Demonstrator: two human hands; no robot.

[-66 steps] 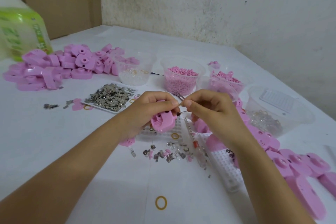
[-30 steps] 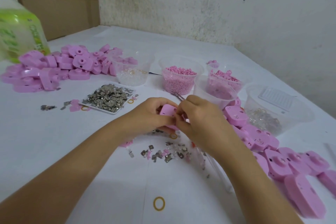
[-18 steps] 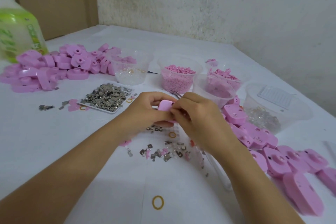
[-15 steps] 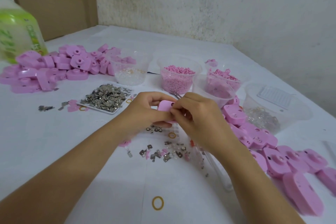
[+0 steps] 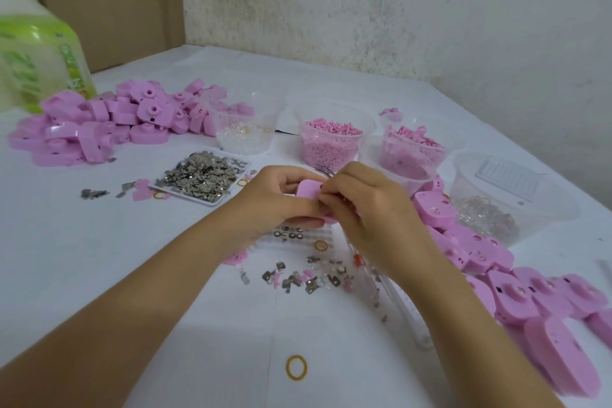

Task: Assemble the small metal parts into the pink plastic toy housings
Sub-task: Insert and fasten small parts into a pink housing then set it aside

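Observation:
My left hand [image 5: 276, 200] grips a pink plastic housing [image 5: 308, 190] just above the white table, at the middle of the view. My right hand [image 5: 367, 205] meets it from the right, fingertips pinched against the housing's top edge. Thin metal tweezers [image 5: 323, 169] stick out behind the right fingers. What the fingertips pinch is hidden. Loose small metal parts [image 5: 304, 276] lie on the table below my hands. A white tray [image 5: 212, 202] left of my hands holds a heap of metal parts [image 5: 202, 175].
A pile of pink housings [image 5: 109, 122] lies at the far left, a row of them [image 5: 496, 262] runs along the right. Several clear cups [image 5: 328, 139] with pink and clear bits stand behind my hands. A yellow ring [image 5: 295, 368] lies near the front edge. A green-labelled jug [image 5: 36, 53] stands far left.
My hands came down and together from a raised position. The housing has been turned in my left hand, and my right fingers now press at its top edge.

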